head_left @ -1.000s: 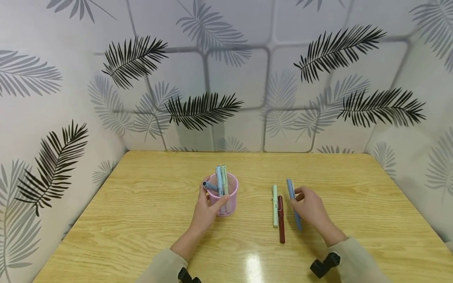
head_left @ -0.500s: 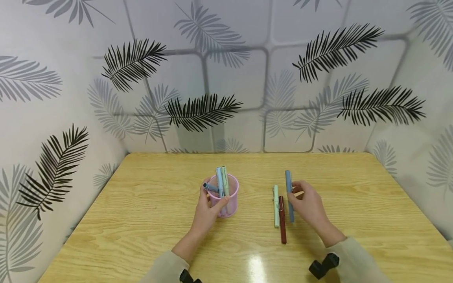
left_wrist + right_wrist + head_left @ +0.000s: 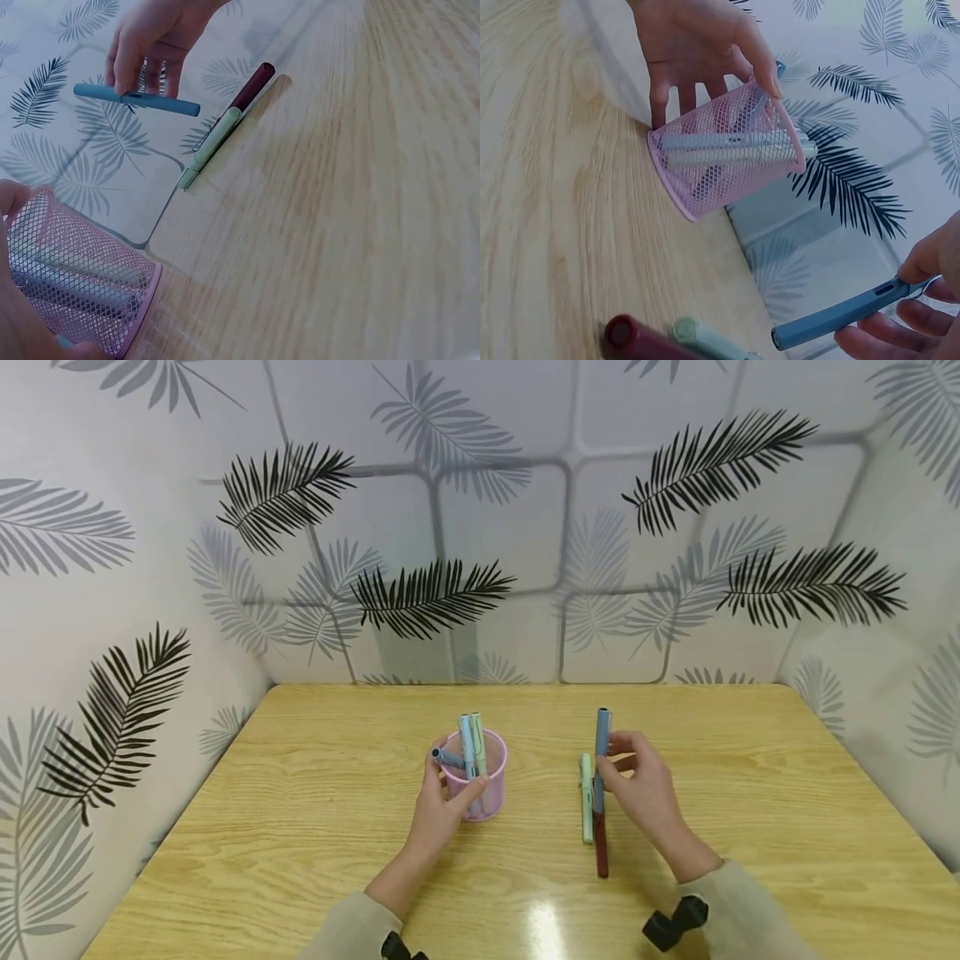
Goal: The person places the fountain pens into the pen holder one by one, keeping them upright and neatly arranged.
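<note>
Nearest, on the near side of the pink mesh cup (image 3: 495, 793): two sleeves (image 3: 352, 918), black gadget (image 3: 675, 922) at the right cuff. Red pen (image 3: 602, 852) lies on the surface (image 3: 337, 760), right of the cup, reaching nearer than it. Green pen (image 3: 587, 810) just beside it, on its cup side; cannot tell if they touch.

Right hand (image 3: 639, 781) also right of the cup, pinches the blue pen (image 3: 602, 739) between thumb and fingers. Blue pen is off the surface, roughly upright, well apart from the cup; overlaps red pen in the head view only by line of sight.

Left hand (image 3: 437, 806) grips the cup at its left, thumb on the near side by the rim. Cup stands upright. In it, three pens show: dark blue pen (image 3: 448, 758) leaning out over the left rim, light blue pen (image 3: 467, 747) and pale green pen (image 3: 477, 735) side by side, steeper. Room at the cup's right side.

Step, my guess: blue pen picked, not yet in cup. Next move probably calls for going left, lower end above the rim, cup held steady, then letting go.

Farthest, behind the cup: leaf-print wall (image 3: 510, 543).
</note>
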Tool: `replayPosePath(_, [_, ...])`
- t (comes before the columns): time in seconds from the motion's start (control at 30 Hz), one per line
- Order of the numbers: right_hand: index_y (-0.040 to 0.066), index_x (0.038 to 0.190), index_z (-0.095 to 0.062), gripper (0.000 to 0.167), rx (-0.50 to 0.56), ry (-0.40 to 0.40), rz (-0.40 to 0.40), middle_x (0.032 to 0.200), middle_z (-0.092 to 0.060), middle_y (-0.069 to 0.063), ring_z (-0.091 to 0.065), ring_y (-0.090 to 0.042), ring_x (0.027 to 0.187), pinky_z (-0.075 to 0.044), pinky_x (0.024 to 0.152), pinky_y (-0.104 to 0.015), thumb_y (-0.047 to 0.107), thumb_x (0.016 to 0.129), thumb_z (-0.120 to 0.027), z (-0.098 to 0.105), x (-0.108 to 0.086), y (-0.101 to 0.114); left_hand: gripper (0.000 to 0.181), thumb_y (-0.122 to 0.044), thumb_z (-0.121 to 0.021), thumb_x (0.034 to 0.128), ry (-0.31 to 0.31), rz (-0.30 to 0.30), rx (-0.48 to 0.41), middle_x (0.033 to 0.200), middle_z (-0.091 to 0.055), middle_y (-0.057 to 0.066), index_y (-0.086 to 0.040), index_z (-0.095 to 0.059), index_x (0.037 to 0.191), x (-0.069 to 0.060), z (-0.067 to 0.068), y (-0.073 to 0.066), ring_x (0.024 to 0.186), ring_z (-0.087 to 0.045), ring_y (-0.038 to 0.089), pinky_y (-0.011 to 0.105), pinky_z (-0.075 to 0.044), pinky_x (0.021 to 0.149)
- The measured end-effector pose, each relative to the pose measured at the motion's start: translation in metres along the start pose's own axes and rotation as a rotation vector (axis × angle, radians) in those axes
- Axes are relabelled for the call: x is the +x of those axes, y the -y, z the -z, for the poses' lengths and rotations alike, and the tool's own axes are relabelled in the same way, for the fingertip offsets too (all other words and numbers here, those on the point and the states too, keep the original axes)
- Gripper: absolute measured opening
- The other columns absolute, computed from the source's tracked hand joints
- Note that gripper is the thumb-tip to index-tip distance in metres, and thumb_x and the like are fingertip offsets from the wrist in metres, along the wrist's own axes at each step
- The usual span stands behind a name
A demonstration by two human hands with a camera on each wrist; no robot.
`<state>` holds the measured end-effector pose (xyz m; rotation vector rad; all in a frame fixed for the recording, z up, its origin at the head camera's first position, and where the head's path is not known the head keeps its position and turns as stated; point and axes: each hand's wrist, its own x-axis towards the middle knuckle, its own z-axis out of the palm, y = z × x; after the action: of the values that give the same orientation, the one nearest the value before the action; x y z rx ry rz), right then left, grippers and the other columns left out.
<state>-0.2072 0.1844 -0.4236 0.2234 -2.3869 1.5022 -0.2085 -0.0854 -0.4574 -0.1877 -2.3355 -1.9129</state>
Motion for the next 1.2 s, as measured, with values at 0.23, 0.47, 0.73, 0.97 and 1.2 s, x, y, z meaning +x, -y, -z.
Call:
replayPosePath(0.23, [-0.005,0.115,-0.050,0.029,0.057,0.023,0.028,0.103,-0.054,-0.020,-0.059,-0.034,0.082,-0.053,0.058,-0.029,0.000,0.088,-0.059,-0.006,-0.002,0.036,0.076,-0.037,-0.065,0.0860,0.009,0.001,-0.009,0.138,-0.038,0.013,-0.025,-0.020,0.145,0.000,-0.001,0.000,0.116,-0.045,0.034,0.046,-0.045,0.087])
replayPosePath(0.47, [-0.006,0.113,-0.051,0.027,0.132,0.034,0.049,0.103,-0.052,-0.020,-0.060,-0.035,0.083,-0.054,0.061,-0.028,-0.004,0.087,-0.059,-0.015,-0.002,0.066,0.076,-0.027,-0.066,0.0868,0.018,0.030,-0.034,0.139,-0.037,0.016,-0.024,-0.019,0.146,-0.001,0.000,-0.011,0.118,-0.045,0.035,0.047,-0.043,0.089])
replayPosePath(0.73, [-0.006,0.110,-0.051,0.026,0.214,0.036,0.068,0.101,-0.054,-0.021,-0.060,-0.038,0.083,-0.054,0.066,-0.036,-0.005,0.086,-0.060,-0.028,0.005,0.081,0.075,-0.029,-0.065,0.0870,0.013,0.017,-0.028,0.140,-0.036,0.016,-0.020,-0.020,0.146,-0.006,0.001,-0.024,0.118,-0.044,0.036,0.046,-0.044,0.088])
replayPosePath(0.97, [0.002,0.109,-0.051,0.027,0.323,0.005,0.152,0.103,-0.055,-0.012,-0.062,-0.027,0.084,-0.054,0.066,-0.035,0.004,0.086,-0.065,-0.045,0.017,0.068,0.078,-0.038,-0.067,0.0837,-0.016,0.010,-0.003,0.138,-0.040,0.011,-0.027,-0.021,0.145,0.001,-0.001,-0.002,0.117,-0.046,0.032,0.045,-0.045,0.088])
replayPosePath(1.2, [-0.003,0.106,-0.049,0.026,0.370,-0.010,0.188,0.100,-0.054,-0.015,-0.061,-0.026,0.083,-0.053,0.065,-0.027,-0.004,0.084,-0.064,-0.055,0.016,0.082,0.077,-0.038,-0.066,0.0848,-0.008,0.008,-0.011,0.136,-0.041,0.013,-0.029,-0.019,0.145,-0.001,0.000,-0.001,0.114,-0.047,0.032,0.045,-0.045,0.087])
